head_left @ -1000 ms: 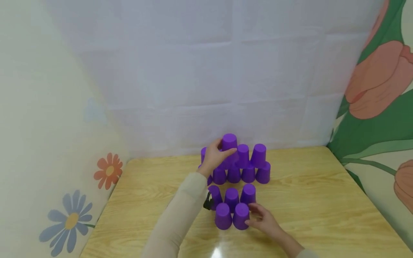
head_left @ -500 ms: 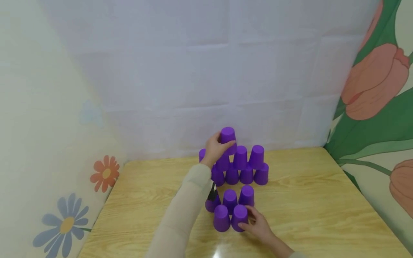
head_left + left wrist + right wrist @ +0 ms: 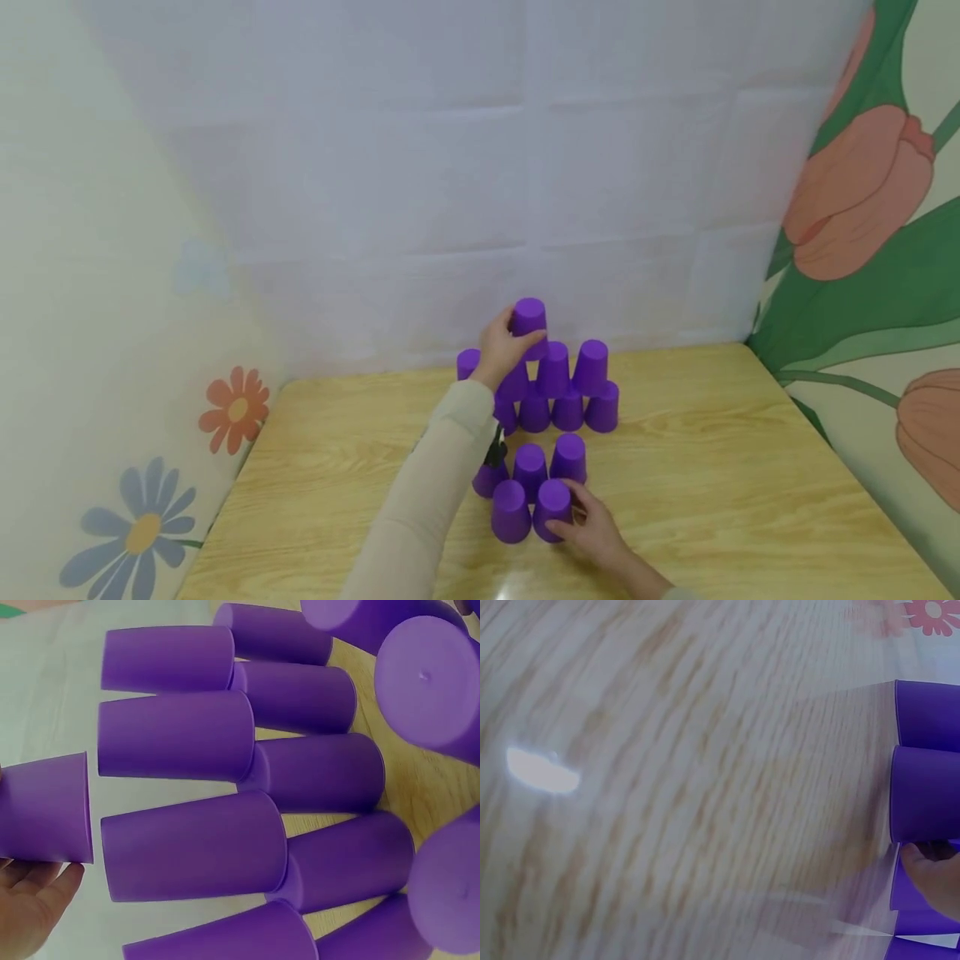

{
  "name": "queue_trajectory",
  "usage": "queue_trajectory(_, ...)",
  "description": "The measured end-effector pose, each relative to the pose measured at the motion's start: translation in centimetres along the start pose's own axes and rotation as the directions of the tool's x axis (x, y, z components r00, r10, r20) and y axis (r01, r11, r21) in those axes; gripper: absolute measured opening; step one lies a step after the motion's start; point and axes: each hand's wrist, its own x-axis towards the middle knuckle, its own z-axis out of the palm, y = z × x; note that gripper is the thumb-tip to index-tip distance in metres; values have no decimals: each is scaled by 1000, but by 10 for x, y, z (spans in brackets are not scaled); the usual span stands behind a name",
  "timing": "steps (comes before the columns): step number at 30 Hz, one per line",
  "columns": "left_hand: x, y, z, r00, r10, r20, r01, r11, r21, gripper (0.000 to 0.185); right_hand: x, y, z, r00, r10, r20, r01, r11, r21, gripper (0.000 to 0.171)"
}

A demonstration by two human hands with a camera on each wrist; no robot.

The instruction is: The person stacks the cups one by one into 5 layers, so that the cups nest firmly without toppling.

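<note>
My left hand (image 3: 501, 348) pinches an upside-down purple cup (image 3: 530, 323) between thumb and fingers. In the left wrist view, a narrow gap separates the held cup (image 3: 45, 810) from the second-row cups (image 3: 176, 735). Those stand upside down on a bottom row of cups (image 3: 567, 410) at the back of the table. At the front, my right hand (image 3: 596, 529) has its thumb and fingers round the right-hand purple cup (image 3: 553, 510), which stands on the table. The right wrist view shows the thumb (image 3: 922, 866) against purple cups. My left forearm hides part of the back stack.
Beside the gripped front cup stands another purple cup (image 3: 511, 512), and several more (image 3: 530, 471) stand just behind. A dark object (image 3: 497, 450) shows at the left sleeve. The wooden table (image 3: 712, 483) meets a white cloth (image 3: 420, 183) at its back edge.
The left hand has lifted its cup off the back stack and now holds it raised. The right hand has moved left and wrapped its fingers round the front cup. The view has shifted slightly.
</note>
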Motion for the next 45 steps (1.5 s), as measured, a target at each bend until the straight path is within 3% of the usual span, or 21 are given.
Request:
queue_trajectory(6, 2, -3, 0, 999, -17, -31, 18, 1000, 10, 56, -1, 0, 0, 1000, -3, 18, 3, 1000, 7, 55)
queue_trajectory(13, 3, -10, 4, 1000, 6, -29, -7, 1000, -8, 58, -2, -1, 0, 1000, 12, 12, -12, 1000, 13, 55)
queue_trajectory(18, 5, -11, 4, 1000, -20, -20, 20, 1000, -6, 63, -3, -1, 0, 1000, 13, -1, -13, 1000, 23, 55)
queue_trajectory(21, 2, -7, 2, 998, -66, -5, 65, 997, -29, 65, -3, -1, -1, 1000, 19, 5, -19, 999, 33, 55)
queue_trajectory(31, -7, -5, -7, 996, -92, -1, 91, 985, -147, 73, 1, -8, -7, 1000, 0, 26, -1, 999, 37, 56)
queue_trajectory(39, -17, -12, -21, 992, -116, -44, 107, 978, -178, 72, 3, -19, -17, 999, 10, 44, -13, 998, 67, 58)
queue_trajectory(45, -31, -20, -30, 990, -85, -109, 62, 978, -202, 69, 2, -28, -30, 998, 14, 68, -18, 997, 71, 57)
